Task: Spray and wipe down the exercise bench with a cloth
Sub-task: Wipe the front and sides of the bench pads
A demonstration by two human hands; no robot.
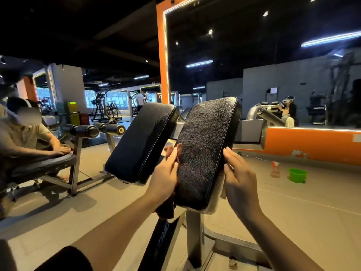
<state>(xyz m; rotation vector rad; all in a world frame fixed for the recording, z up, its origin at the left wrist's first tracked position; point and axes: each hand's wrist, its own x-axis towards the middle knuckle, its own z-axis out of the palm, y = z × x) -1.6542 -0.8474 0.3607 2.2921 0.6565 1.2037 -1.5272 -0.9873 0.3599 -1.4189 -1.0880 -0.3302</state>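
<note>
Right pad: the exercise bench's nearer black pad [205, 153] stands tilted on its steel post [193, 233], its face streaked as if wet — it looks sprayed and partly wiped.
Left hand: the left hand [166, 177] lies against the pad's left edge with fingers nearly straight, pressing a dark cloth [166, 209] to the side; the cloth hangs in a bunch below the palm. The grip looks loose — more a press than a clasp.
Right hand: the right hand [241, 180] rests flat on the pad's right edge, fingers extended, holding nothing; its grip is fully open and it seems to steady the pad.
Left pad: the second pad [140, 141] sits just beside the first, glossy, with no hand on it; I cannot tell whether it has been wiped.
Spray bottle: the spray bottle [275, 170] stands on the floor near a green bucket [297, 175], well apart from both hands.
Risk, cloth: pressed by straight fingers only, the cloth may slip down and drop to the floor.
Risk, coverage: working the side edges may leave the gap between the pads and the lower end untouched.
Risk, streaks: the wet face could dry streaked if no final pass follows.
Risk, reach: more spray means bending for the bottle, and the bucket beside it could be knocked.
</note>
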